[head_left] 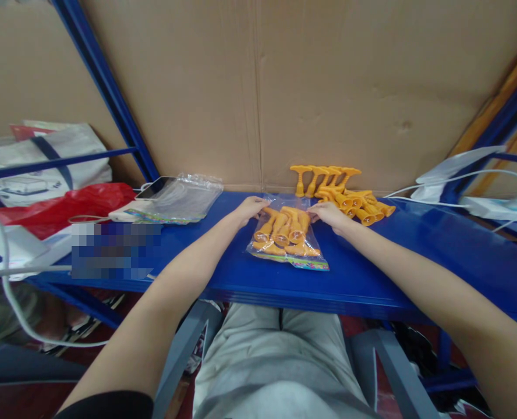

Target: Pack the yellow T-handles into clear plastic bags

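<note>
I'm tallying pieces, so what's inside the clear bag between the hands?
The clear bag holds several orange pieces, some showing flared round ends. They overlap, so whatever lies beneath them is hidden, preventing an exact count.

No words or numbers can be read. The colourful strip [306, 265] on the filled clear bag [284, 201] carries print too small and blurred to make out; so does the edging [166, 221] on the flat clear bags [193, 195]. Dark printing [27, 185] on the white bag [75, 151] at left is illegible too.
</note>
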`<state>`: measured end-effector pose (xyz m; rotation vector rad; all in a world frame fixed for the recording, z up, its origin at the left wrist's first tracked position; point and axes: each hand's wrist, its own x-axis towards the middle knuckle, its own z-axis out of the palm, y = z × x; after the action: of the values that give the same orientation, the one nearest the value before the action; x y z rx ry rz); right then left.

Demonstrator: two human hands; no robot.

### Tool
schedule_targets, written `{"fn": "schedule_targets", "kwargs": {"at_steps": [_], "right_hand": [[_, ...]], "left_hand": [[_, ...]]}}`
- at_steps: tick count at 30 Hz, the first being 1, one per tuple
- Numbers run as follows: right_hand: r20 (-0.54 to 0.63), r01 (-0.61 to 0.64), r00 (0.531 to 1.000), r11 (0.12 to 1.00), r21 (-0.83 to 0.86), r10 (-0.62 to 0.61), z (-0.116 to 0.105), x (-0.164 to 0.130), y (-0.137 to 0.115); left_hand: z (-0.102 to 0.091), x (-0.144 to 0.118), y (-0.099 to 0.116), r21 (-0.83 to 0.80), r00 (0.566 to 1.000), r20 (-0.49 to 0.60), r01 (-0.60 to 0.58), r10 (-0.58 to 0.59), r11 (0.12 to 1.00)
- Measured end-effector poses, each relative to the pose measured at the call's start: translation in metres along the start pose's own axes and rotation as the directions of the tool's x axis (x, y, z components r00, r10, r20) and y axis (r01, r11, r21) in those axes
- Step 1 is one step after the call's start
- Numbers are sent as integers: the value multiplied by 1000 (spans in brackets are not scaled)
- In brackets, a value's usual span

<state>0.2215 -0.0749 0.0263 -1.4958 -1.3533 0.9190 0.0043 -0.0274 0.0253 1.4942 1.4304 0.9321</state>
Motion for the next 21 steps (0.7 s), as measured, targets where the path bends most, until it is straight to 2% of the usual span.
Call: {"fn": "schedule_targets", "kwargs": {"at_steps": [3, 9, 17, 21], "right_hand": [[9, -19, 1000, 999, 37, 18, -2, -2, 0], [37, -31, 999, 999, 10, 30, -6, 1, 3], [23, -67, 997, 998, 5, 67, -5, -2, -1], [23, -38, 999, 999, -6, 38, -7, -1, -1]], "left_hand": [[-4, 0, 0, -108, 998, 62, 36, -30, 993], [-4, -2, 1, -282, 995, 60, 95, -82, 955], [-5, 0, 0, -249, 991, 78, 126, -110, 960], [-7, 2, -1, -249, 992, 81, 118, -101, 961]]}}
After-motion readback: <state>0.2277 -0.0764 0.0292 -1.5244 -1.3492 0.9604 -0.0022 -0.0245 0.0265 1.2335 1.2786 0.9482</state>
